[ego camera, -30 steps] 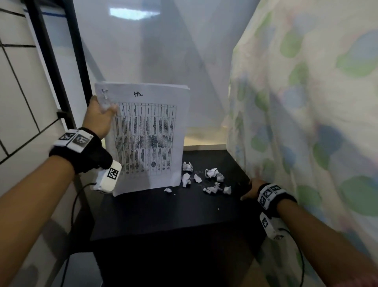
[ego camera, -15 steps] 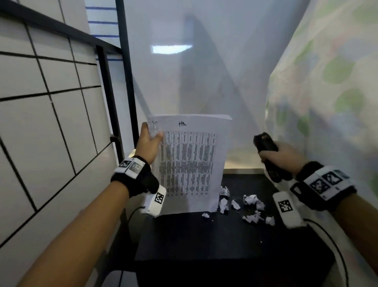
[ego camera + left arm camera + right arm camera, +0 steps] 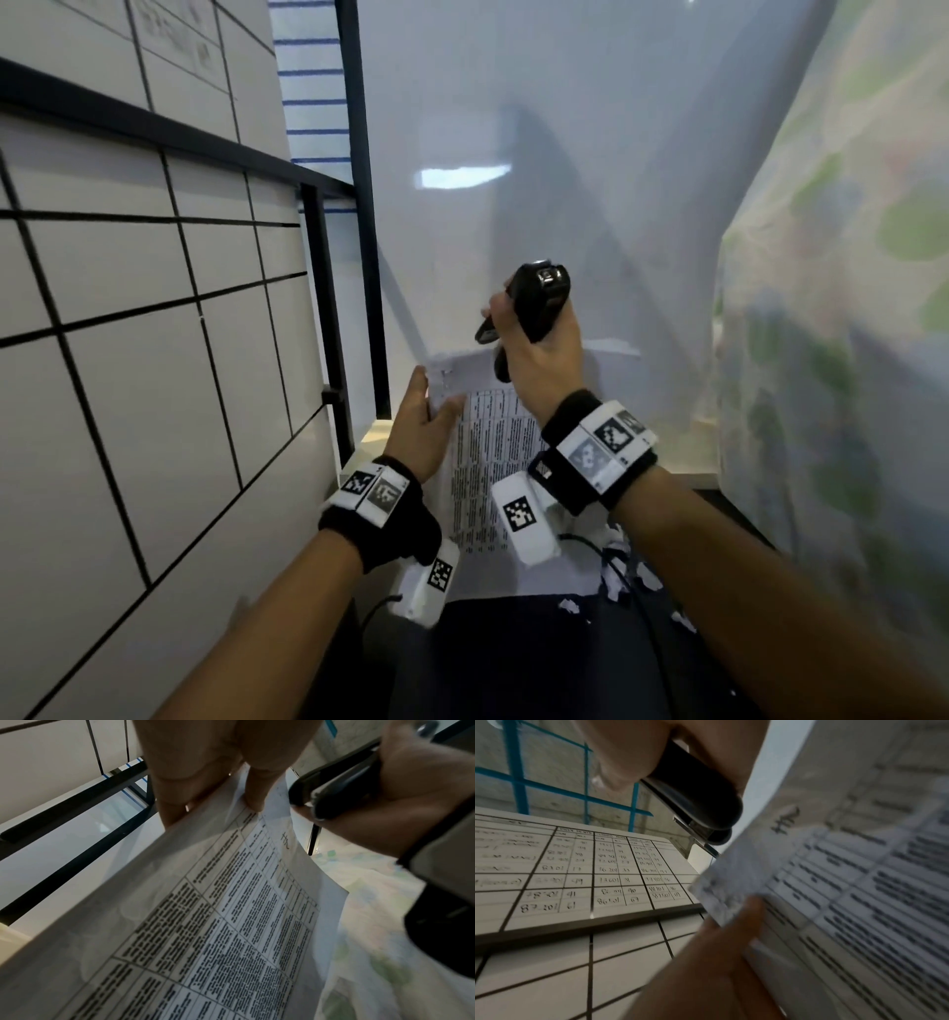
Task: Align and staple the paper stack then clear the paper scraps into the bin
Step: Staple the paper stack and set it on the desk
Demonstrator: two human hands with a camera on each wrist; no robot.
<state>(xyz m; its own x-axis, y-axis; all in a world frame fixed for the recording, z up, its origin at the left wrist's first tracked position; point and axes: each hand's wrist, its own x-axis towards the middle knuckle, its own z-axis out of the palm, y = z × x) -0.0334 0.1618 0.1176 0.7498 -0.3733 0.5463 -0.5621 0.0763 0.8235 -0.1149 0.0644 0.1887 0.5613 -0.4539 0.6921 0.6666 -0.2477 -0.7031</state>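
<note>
Whiteboard: at your far left a white board (image 3: pixel 128 318) ruled into a black grid; the right wrist view shows handwritten figures in its upper cells (image 3: pixel 608 880), too smeared to read with confidence.
Frame: a black metal frame (image 3: pixel 359 205) stands just right of the board, with blue horizontal lines (image 3: pixel 313 103) on the wall behind it.
Left hand: your left hand (image 3: pixel 418 437) is the grip on the paper stack, thumb on the front sheet and fingers (image 3: pixel 177 787) behind, pinching near the top left corner.
Paper stack: the paper stack (image 3: pixel 482 462) is held upright above the counter, its lower edge hanging close to the dark top. It is white, printed with a ruled table of dense black text (image 3: pixel 218 933), blurred past reading. A short handwritten mark (image 3: pixel 285 841) sits in the top margin; it looks like "Hh", though you cannot be sure. The top left corner (image 3: pixel 444 372) is crumpled.
Stapler: a black stapler (image 3: pixel 534 308) with a metal underside (image 3: pixel 693 825), nose pointing at the top edge of the stack, just beside it; whether it touches the paper is unclear.
Right hand: your right hand (image 3: pixel 544 354) is clenched around the stapler.
Paper scraps: small white paper scraps (image 3: pixel 624 578) lie on the counter behind your right forearm.
Counter: a black counter (image 3: pixel 513 658) below.
Room: a pale glossy wall (image 3: pixel 565 154) ahead, and a curtain with green and blue blotches (image 3: pixel 847 308) at your right.
</note>
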